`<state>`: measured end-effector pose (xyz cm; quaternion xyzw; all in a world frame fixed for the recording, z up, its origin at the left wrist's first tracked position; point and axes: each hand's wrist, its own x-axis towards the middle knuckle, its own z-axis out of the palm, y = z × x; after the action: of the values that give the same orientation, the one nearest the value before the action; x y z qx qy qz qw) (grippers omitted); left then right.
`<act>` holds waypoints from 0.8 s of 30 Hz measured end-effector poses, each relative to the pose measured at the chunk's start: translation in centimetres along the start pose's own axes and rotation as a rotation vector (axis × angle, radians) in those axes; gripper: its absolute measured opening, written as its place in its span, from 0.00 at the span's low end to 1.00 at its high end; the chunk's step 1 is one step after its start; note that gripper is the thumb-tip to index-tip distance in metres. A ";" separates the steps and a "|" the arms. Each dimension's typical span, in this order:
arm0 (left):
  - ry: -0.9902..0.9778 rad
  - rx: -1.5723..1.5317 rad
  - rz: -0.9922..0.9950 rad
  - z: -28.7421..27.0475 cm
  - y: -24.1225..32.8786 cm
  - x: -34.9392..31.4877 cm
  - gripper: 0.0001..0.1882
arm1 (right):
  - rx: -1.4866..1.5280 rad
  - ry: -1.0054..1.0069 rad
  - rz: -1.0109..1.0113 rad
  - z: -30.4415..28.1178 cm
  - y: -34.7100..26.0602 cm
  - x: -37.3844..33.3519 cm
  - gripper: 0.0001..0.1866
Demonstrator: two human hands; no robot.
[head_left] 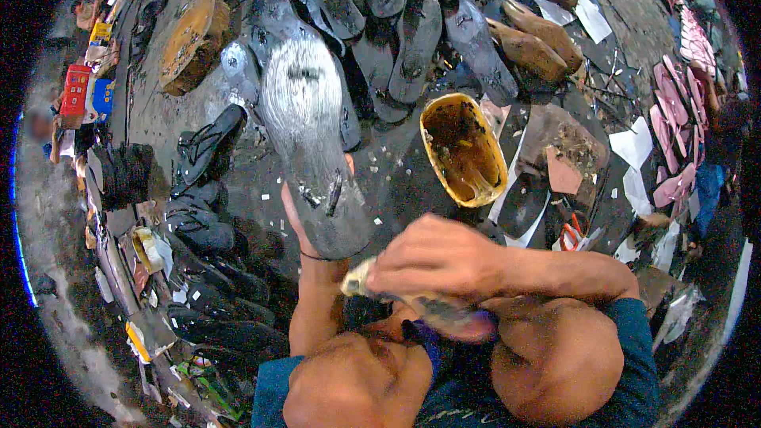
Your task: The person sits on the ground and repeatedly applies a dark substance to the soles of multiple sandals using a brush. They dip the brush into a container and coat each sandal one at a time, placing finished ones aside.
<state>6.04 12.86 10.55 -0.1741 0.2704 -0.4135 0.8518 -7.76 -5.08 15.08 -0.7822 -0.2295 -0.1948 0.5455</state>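
Note:
A large grey shoe sole lies lengthwise over my left hand, which supports it from below. Streaks of wet-looking shine cover its far half, and dark marks show near its heel end. Only the thumb and a fingertip of that hand come out past the sole's edges. To the right of the heel, my right hand is closed around a stained, pale-tipped applicator, whose exact kind I cannot make out. Beyond this hand stands a yellow-rimmed tub with brown, sticky-looking residue inside.
Several dark soles crowd the far middle, beside wooden shoe lasts. A round wood block sits far left. Black sandals pile up on the left. Pink pieces are stacked at right, near white scraps.

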 end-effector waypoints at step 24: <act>0.389 1.597 0.481 -4.3 -1.4 0.0 0.28 | -0.273 0.030 -0.067 -1.0 3.1 4.8 0.20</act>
<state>2.57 11.72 7.86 0.6141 0.0689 -0.3104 0.7223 -2.08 -6.24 15.67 -0.8381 -0.2185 -0.2540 0.4306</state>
